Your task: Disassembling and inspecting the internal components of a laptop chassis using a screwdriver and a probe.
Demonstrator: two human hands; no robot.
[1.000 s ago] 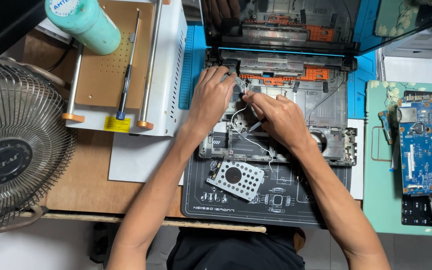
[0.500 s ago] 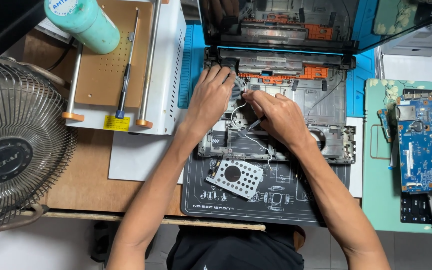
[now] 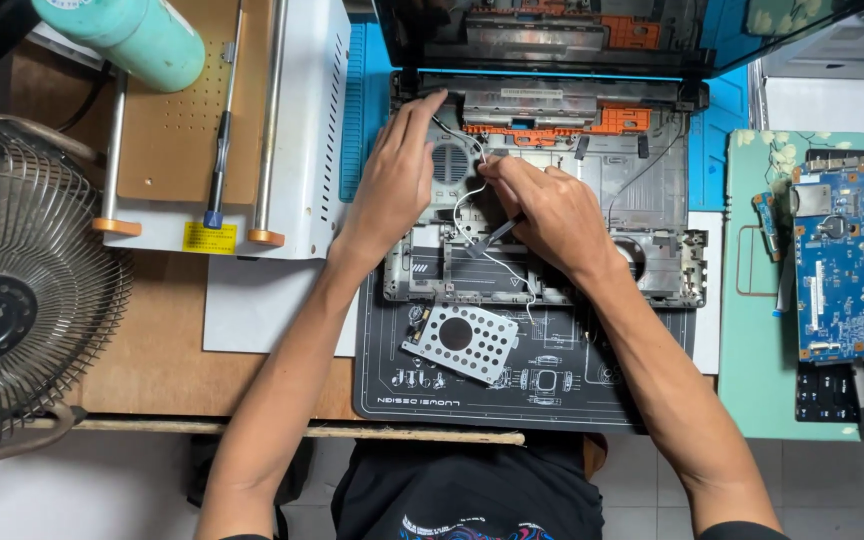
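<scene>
An opened laptop base (image 3: pixel 652 200), grey and stripped of its board, lies on a black work mat (image 3: pixel 512 395). My left hand (image 3: pixel 392 185) rests on its left side, fingers spread and fingertips near the hinge edge. My right hand (image 3: pixel 542 215) is over the middle of the base, pinching a thin white wire (image 3: pixel 467 205) that loops beside the round fan grille (image 3: pixel 449 162). A dark slim tool (image 3: pixel 497 235) pokes out under the right hand's fingers. A perforated metal drive bracket (image 3: pixel 459 342) lies loose on the mat just below the base.
A blue circuit board (image 3: pixel 852 270) sits on a green mat at the right, dark parts below it. A white machine with a tan plate (image 3: pixel 202 110) and a teal bottle (image 3: pixel 132 35) stand at upper left. A desk fan (image 3: pixel 22 290) fills the left edge. The laptop lid (image 3: pixel 592 30) stands open behind.
My right hand has lifted the white wire a little higher toward the hinge. My left hand has barely moved.
</scene>
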